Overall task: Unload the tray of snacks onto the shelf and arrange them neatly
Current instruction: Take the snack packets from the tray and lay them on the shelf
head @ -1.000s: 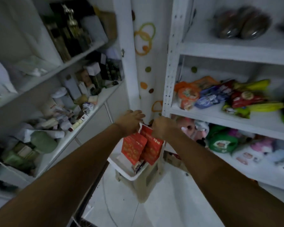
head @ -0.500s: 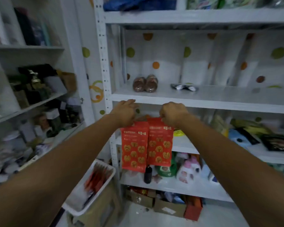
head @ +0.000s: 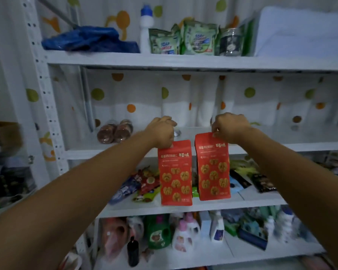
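Two red snack bags printed with walnuts hang in front of the white shelf unit. My left hand (head: 162, 131) pinches the top edge of the left red bag (head: 175, 174). My right hand (head: 230, 126) pinches the top edge of the right red bag (head: 213, 168), slightly higher. Both hands are at the front edge of the middle shelf (head: 293, 146), and the bags dangle down over the shelf below. The tray is out of view.
On the middle shelf two brown round packs (head: 114, 131) lie at the left. The shelf below holds mixed snack packets (head: 142, 184). Detergent bottles (head: 183, 232) fill the bottom shelf. Green bags (head: 183, 38), a jar and a blue cloth (head: 88, 39) sit on top.
Both hands lifted the red bags from the tray up to the middle shelf and moved them apart. My view swung up and right, so the tray left the frame.
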